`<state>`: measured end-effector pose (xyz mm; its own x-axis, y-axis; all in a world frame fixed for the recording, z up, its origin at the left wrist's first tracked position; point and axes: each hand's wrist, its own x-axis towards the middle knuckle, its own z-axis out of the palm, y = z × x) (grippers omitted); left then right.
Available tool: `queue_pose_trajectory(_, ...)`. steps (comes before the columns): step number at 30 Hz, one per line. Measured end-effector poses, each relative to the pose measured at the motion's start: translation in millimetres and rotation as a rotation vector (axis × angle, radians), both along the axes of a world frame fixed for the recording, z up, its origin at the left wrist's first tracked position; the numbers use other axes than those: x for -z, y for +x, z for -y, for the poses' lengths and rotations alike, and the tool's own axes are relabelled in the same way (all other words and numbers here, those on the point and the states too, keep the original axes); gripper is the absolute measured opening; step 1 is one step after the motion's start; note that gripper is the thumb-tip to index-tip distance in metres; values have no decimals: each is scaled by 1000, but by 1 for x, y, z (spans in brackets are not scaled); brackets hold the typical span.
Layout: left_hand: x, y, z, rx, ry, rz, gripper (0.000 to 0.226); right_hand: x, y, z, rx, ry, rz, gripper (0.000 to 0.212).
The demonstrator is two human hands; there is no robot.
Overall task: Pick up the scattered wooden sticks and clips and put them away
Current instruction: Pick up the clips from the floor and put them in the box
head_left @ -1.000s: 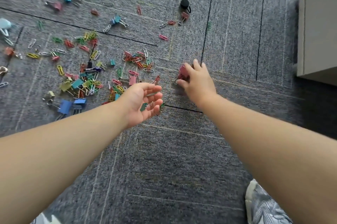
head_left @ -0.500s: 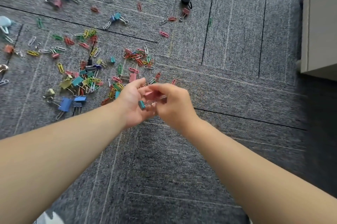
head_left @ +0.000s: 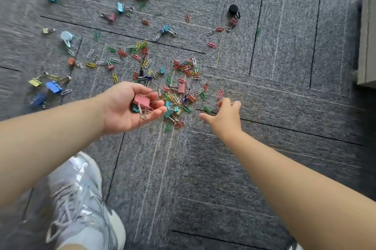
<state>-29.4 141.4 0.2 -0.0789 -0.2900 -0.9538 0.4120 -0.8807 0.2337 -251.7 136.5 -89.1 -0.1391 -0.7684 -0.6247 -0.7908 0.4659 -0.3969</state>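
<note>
While the head camera looked steeply down at grey carpet (head_left: pixel 203 178), both bare forearms came in from the bottom corners. The left hand (head_left: pixel 130 107) lay palm up and cupped, its fingers curled round a pink binder clip (head_left: pixel 141 100) with a small teal clip and a loose wire clip beside it. The right hand (head_left: pixel 223 116) was held out low over the carpet, blurred, thumb spread to the left and fingers loosely extended. It seemed to hold nothing.

Just beyond its fingertips lay a pink paper clip (head_left: pixel 220 94), on the right edge of a dense heap of clips (head_left: pixel 179 95) that sat between the two hands. Many more clips were strewn across the carpet farther away and to the left. No wooden sticks could be seen, nor any container for putting things away.

The pink paper clip's long axis ran nearly straight away from the person, tilted slightly. The binder clip in the palm had its pink body toward the fingers and its wire handles pointing back toward the wrist.

The step in hand was probably picking single clips with the right hand and banking them in the left. A pinch across the paper clip's narrow sides would likely lift it cleanly from the pile. The left palm was best kept level and close.

A pale shoe (head_left: pixel 81 198) showed at lower left.
</note>
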Motion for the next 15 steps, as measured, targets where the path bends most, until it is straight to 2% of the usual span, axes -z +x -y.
queue_pose_trajectory(2, -2, 14, -19, -86, 23, -25, 23, -2, 20, -1, -6, -4, -1, 55)
queue_pose_trajectory(7, 33, 14, -64, -385, 75, -127, 23, 9, 31, -1, -153, -116, -74, 15)
queue_pose_trajectory(9, 50, 13, -72, -421, 73, -145, 23, 12, 30, 1, -203, -136, -109, 2)
queue_pose_trajectory(15, 66, 23, -69, -338, -28, -137, 22, 7, 36, 1, -174, -39, -175, 6)
